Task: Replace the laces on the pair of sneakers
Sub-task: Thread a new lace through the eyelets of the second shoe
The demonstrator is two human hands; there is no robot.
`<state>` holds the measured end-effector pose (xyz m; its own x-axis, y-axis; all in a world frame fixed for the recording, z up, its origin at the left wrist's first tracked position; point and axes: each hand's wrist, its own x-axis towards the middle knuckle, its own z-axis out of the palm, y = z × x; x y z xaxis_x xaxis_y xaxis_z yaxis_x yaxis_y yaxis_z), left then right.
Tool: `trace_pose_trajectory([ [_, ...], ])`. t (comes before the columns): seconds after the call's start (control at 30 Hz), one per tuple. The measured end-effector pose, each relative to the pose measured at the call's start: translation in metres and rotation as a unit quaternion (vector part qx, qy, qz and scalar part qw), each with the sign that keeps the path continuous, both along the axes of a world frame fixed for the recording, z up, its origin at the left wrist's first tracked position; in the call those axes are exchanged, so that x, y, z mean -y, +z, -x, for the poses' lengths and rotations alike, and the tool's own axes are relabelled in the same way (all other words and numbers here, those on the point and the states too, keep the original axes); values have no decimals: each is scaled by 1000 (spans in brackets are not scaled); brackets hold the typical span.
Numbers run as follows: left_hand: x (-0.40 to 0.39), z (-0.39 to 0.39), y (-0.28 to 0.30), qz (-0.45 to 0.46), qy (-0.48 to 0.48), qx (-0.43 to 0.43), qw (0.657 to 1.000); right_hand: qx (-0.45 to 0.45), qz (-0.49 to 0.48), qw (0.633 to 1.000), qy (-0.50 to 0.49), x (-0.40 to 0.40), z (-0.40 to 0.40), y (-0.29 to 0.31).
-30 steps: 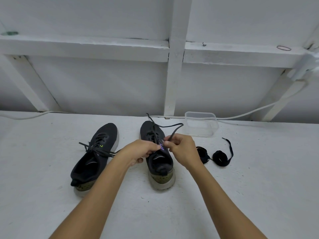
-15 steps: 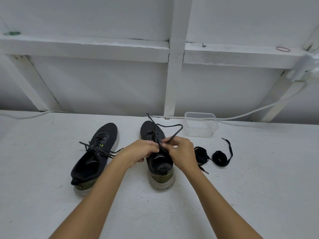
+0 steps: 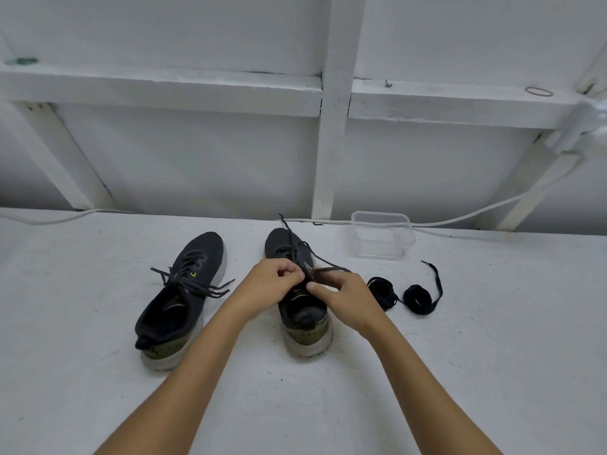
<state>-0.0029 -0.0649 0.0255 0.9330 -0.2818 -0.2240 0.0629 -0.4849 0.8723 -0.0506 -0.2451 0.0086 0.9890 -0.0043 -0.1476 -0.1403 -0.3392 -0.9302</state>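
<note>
A dark grey knit sneaker with an olive heel and a white sole (image 3: 184, 297) lies on the white painted surface (image 3: 492, 356), to the left of its mate, toe pointing away, its dark laces loose across the tongue. Its mate, a second dark grey sneaker (image 3: 303, 310), stands upright at the centre. The left hand (image 3: 269, 287) is over this centre sneaker's tongue, its fingers curled and pinching the dark grey lace (image 3: 328, 262). The right hand (image 3: 348, 298) meets it from the right, thumb and forefinger pinching the same lace, which trails off toward the toe and to the right. Right of the centre sneaker lie two coiled black replacement laces (image 3: 417, 298), just beside the right hand. Behind them, farther from the sneaker, stands a clear rectangular plastic container (image 3: 382, 236) against the white wall.
</note>
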Motion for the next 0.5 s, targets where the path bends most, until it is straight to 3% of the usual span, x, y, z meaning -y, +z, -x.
trace_pose_trajectory([
  [0.1, -6, -1, 5, 60, 1, -28, 998, -18, -32, 999, -7, 0, 1, 1],
  [0.23, -24, -9, 22, 280, 58, -83, 955, -52, -73, 995, -40, 0, 1, 2],
  [0.37, -31, -9, 30, 240, 59, -39, 968, -74, -36, 996, -33, -5, -1, 11],
  [0.5, -20, -6, 34, 250, 59, -95, 962, -101, 22, 995, -8, -16, -1, 25],
])
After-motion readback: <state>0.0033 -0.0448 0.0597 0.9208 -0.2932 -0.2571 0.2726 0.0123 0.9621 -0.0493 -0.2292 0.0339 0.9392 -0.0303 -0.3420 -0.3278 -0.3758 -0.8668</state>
